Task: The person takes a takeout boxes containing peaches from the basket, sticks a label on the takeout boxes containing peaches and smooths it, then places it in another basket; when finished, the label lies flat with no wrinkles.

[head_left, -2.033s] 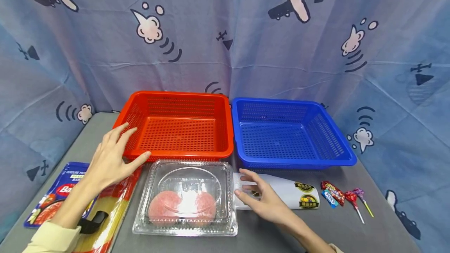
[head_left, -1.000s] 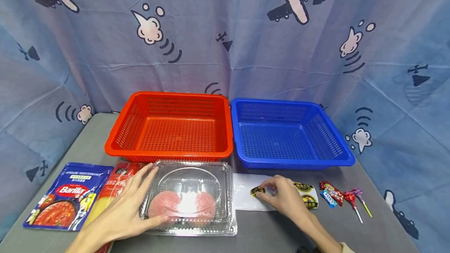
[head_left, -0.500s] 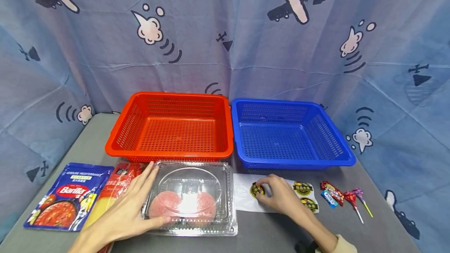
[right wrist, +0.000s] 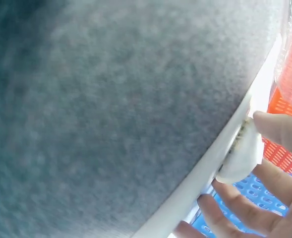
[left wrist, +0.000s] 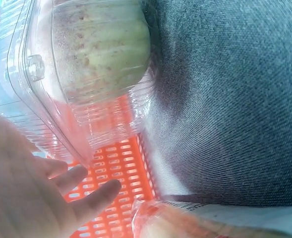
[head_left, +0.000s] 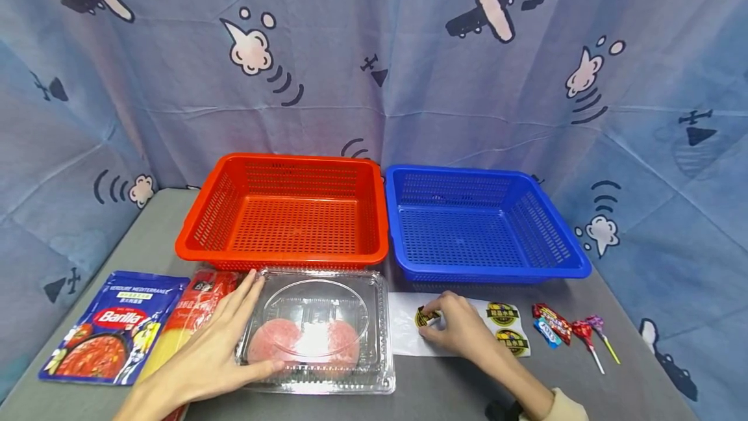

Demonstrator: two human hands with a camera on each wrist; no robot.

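A clear plastic clamshell box [head_left: 382, 336] with two pinkish round fruits [head_left: 273, 341] in it lies at the front middle. My left hand [head_left: 213, 349] rests along its left side with fingers extended, thumb over the near lid edge. To the right, a white backing sheet [head_left: 403, 336] bears black-and-gold round stickers. My right hand [head_left: 464, 329] pinches one sticker [head_left: 424, 317] by its edge. In the right wrist view that sticker [right wrist: 241, 156] curls partly up from the sheet, its white underside showing.
Behind stand a red basket [head_left: 280, 256] and a blue basket [head_left: 497, 271], side by side. A Barilla pouch [head_left: 111, 336] and a red-and-yellow pasta packet [head_left: 195, 304] lie left. Wrapped candies [head_left: 552, 321] and two lollipops [head_left: 582, 328] lie right.
My left hand has come down from above the pasta packet onto the box's left side. My right hand has moved right onto the sheet and lifted a sticker's edge.
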